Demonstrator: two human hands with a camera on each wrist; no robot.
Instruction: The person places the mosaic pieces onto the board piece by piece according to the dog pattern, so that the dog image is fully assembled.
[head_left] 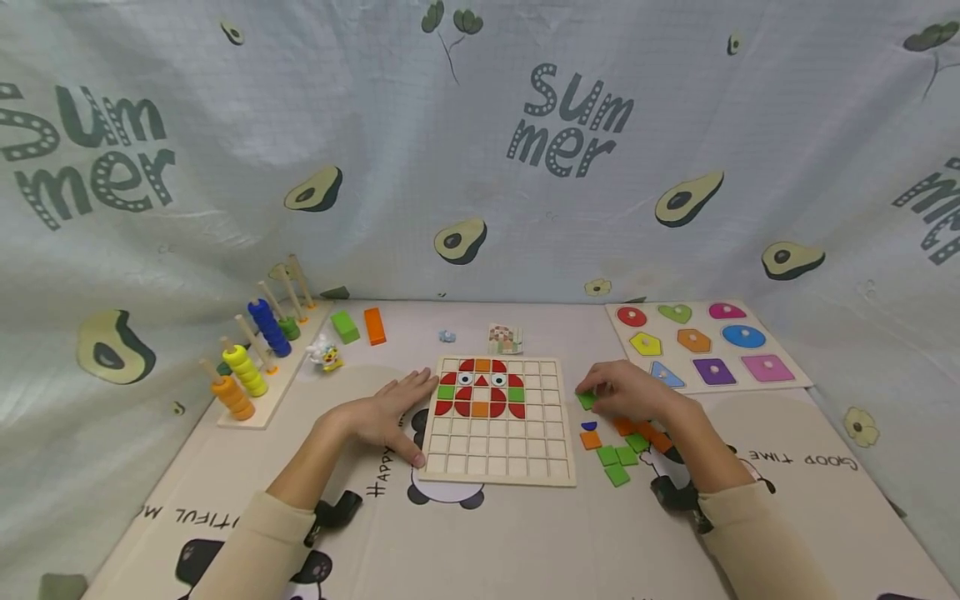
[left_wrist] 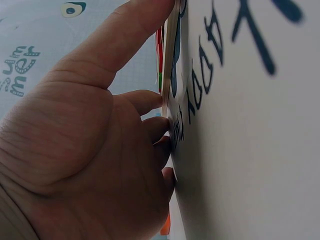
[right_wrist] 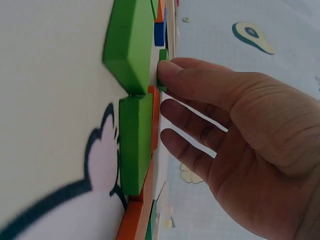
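A wooden grid board [head_left: 480, 467] lies in the middle of the table, with red, orange, green and white tiles forming an owl-like figure [head_left: 482, 388] in its upper part. My left hand [head_left: 382, 418] is spread along the board's left side, thumb and fingertips right at its edge. To the right of the board, my right hand [head_left: 633, 392] pinches a green square tile [head_left: 587, 401] between thumb and index finger. The right wrist view shows that tile [right_wrist: 162, 75] at the fingertips, low over the table. Loose green tiles [head_left: 617, 475] and orange tiles [head_left: 591, 440] lie below this hand.
A blue half-round tile [head_left: 589, 426] lies near the board. Behind it are a small picture card [head_left: 506, 339] and a blue piece [head_left: 447, 336]. A shape puzzle [head_left: 720, 379] sits back right; a peg stacker [head_left: 281, 367], toy figure [head_left: 325, 354], green block [head_left: 346, 327] and orange block [head_left: 375, 326] stand left.
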